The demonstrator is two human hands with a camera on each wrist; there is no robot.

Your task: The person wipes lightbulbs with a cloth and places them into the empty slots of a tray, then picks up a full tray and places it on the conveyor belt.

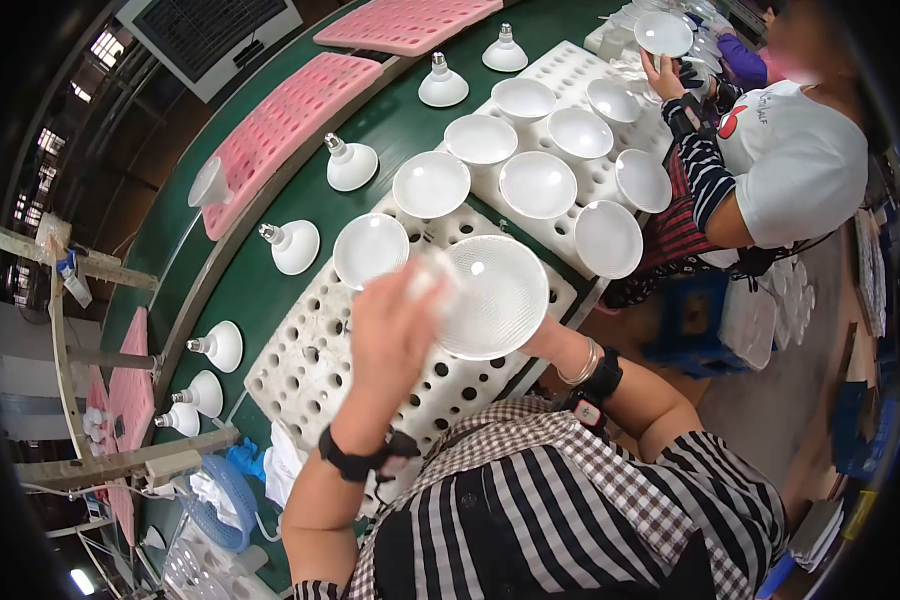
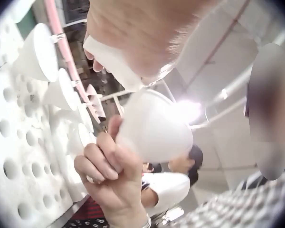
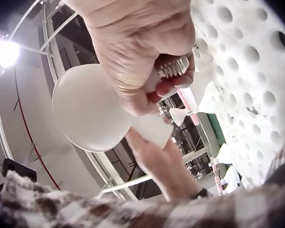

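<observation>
My right hand (image 3: pixel 147 52) grips a white reflector lamp bulb (image 1: pixel 495 298) by its neck, with the metal screw base poking out between its fingers. In the head view most of that hand is hidden behind the bulb's ribbed round face. My left hand (image 1: pixel 390 325) holds a small white pad (image 2: pixel 115 64) against the bulb's rim; both are blurred in the head view. Beneath the hands lies a white foam board (image 1: pixel 315 350) full of round holes. Face up in it, just beyond my left hand, stands another bulb (image 1: pixel 371 250).
More bulbs (image 1: pixel 538 185) stand face up in the farther foam board (image 1: pixel 560 75). Along the green belt (image 1: pixel 240 290) several bulbs rest face down. Pink holed trays (image 1: pixel 280 125) line its far side. To the right, another person (image 1: pixel 800 160) handles a bulb. A blue basket (image 1: pixel 215 500) stands lower left.
</observation>
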